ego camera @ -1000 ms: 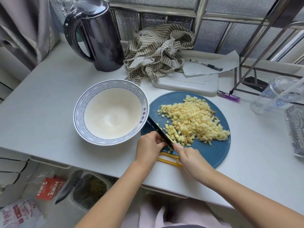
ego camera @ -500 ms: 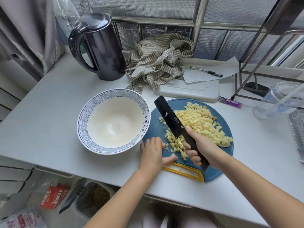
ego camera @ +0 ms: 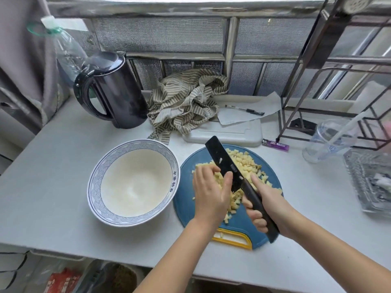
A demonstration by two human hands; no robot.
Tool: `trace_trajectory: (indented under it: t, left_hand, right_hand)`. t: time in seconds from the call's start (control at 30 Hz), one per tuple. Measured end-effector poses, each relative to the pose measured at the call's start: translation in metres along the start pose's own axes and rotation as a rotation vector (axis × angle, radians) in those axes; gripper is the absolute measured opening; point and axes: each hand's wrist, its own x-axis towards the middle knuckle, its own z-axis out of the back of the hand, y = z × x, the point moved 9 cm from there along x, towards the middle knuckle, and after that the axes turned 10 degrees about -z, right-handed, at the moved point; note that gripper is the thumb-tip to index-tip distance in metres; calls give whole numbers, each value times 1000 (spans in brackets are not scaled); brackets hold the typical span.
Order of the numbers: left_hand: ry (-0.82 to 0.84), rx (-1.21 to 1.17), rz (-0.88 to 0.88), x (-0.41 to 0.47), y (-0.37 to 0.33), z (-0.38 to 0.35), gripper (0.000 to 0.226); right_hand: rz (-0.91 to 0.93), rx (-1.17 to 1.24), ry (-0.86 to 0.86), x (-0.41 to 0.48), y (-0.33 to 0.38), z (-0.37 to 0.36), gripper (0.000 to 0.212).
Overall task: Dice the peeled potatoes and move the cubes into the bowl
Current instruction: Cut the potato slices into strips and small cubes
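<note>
A heap of small yellow potato cubes (ego camera: 245, 163) lies on a round blue cutting board (ego camera: 186, 199) with a yellow handle. My right hand (ego camera: 268, 199) grips the handle of a black knife (ego camera: 224, 161), whose broad blade slants up over the heap. My left hand (ego camera: 209, 191) lies on the left part of the heap, fingers cupped against the cubes and the thumb touching the blade's left face. Left of the board stands a white bowl (ego camera: 101, 176) with a blue patterned rim; nothing is in it. Some cubes are hidden under my hands and the blade.
A black kettle (ego camera: 114, 92) and a striped cloth (ego camera: 186, 100) stand behind the bowl. A white board (ego camera: 224, 134), paper with a pen (ego camera: 245, 109), a purple lighter (ego camera: 276, 145), a clear cup (ego camera: 325, 140), a glass dish (ego camera: 372, 178) and a metal rack (ego camera: 330, 77) fill the back and right.
My right hand took the knife's handle and raised the blade over the heap. My left hand moved from the board's front edge up onto the cubes beside the blade.
</note>
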Motion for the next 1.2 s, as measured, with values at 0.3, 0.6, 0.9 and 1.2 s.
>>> trace_trajectory:
  t: [0.3,0.6,0.9,1.2]
  left_hand:
    - [-66,71,101,30,16,-35,51]
    - [6,111,255,33,54,-30,10]
    - [472,156,196,-24,41,-7,12]
    - [791,436,481,-94,48,-16,34]
  right_hand:
    - [-68,7,53,-16,-8,14,69]
    - [-74,-47,63,-18,3,45,66]
    - [-49,-226,35,-3,8,69,65]
    - [-30,-300,73,0,4,63,66]
